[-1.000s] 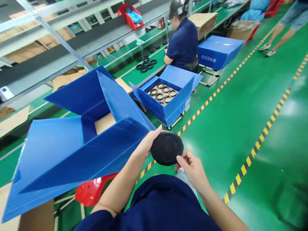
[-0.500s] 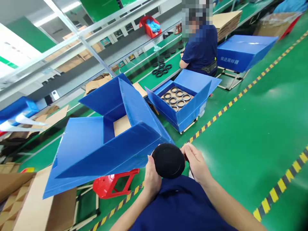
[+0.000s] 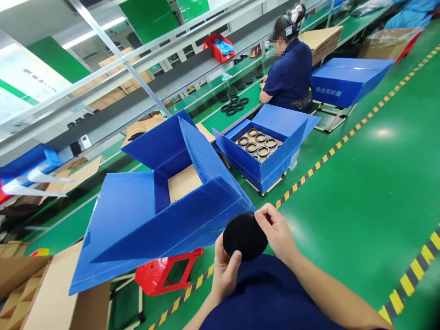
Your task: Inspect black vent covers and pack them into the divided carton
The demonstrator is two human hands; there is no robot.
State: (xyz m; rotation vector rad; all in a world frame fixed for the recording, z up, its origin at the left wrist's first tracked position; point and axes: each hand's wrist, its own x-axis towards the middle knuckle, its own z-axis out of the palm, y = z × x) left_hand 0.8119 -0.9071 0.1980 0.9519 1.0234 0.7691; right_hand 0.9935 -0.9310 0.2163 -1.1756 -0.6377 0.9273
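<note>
A round, flat black disc [image 3: 245, 236] is held in front of my body; its exact kind does not show. My left hand [image 3: 225, 268] grips its lower left side, the thumb lying over the face. The fingers of my right hand [image 3: 275, 229] are pinched at the disc's upper right edge. Just beyond the disc is a large open blue box [image 3: 165, 229] with a cardboard sheet [image 3: 184, 181] inside. Farther off, a second open blue box [image 3: 263, 170] contains several black rings [image 3: 263, 151] on cardboard.
A co-worker [image 3: 290, 68] sits at the green bench [image 3: 256, 91], where several black rings [image 3: 232, 110] lie. On the floor are a red stool [image 3: 154, 277] and yellow-black tape [image 3: 323, 160]. A divided cardboard carton [image 3: 44, 293] stands at lower left.
My left thumb has moved from the disc's side onto its face. My right fingers have shifted to the upper edge. The disc is turned a little, and the whole view has shifted slightly.
</note>
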